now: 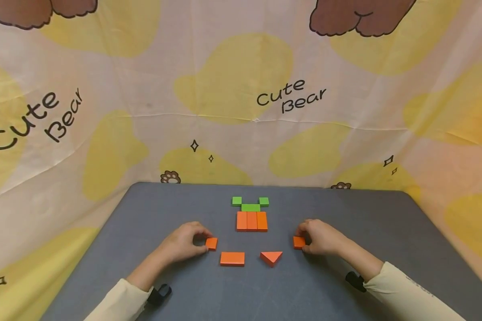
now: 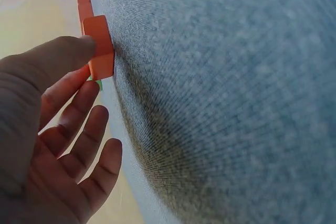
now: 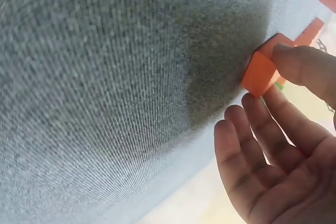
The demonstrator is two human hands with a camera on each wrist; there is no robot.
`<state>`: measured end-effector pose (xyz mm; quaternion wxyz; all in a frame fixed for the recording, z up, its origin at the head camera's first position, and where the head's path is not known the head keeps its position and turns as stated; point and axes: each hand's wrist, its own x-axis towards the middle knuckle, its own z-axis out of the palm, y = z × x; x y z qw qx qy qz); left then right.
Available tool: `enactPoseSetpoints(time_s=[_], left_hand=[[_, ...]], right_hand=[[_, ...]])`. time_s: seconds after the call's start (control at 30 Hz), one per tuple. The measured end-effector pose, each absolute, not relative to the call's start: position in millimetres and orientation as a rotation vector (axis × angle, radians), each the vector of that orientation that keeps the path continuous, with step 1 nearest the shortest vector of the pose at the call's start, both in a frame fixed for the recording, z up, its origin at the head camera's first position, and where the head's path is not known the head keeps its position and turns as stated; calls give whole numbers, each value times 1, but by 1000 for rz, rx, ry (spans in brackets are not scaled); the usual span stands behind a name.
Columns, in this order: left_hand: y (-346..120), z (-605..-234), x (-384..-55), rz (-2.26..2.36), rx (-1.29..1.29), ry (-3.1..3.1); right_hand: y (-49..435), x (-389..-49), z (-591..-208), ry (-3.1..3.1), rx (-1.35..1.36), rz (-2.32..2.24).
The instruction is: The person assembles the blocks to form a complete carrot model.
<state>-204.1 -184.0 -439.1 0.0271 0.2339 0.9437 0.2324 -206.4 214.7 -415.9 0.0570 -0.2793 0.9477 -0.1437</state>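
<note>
My left hand pinches a small orange block between thumb and fingers, left of the middle of the table. Over on the right, my right hand pinches a similar orange block. Both wrist views show the thumb on the near face of the left block and of the right block, which sit at the table surface. Between the hands lie an orange rectangular block and an orange triangular block.
Farther back, three orange blocks stand side by side, touching. Behind them lies a green rectangular block, with a green cube and another green cube at its back corners. A printed cloth hangs behind the grey table.
</note>
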Motion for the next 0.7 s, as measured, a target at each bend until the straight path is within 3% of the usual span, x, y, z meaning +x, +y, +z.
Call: enactPoseSetpoints(time_s=[0.3, 0.7], left_hand=[[-179, -438, -206, 633, 740, 2934], [-143, -430, -219, 645, 775, 2980]], right_hand=[[208, -216, -415, 2864, -840, -467], [157, -230, -408, 2832, -1008, -508]])
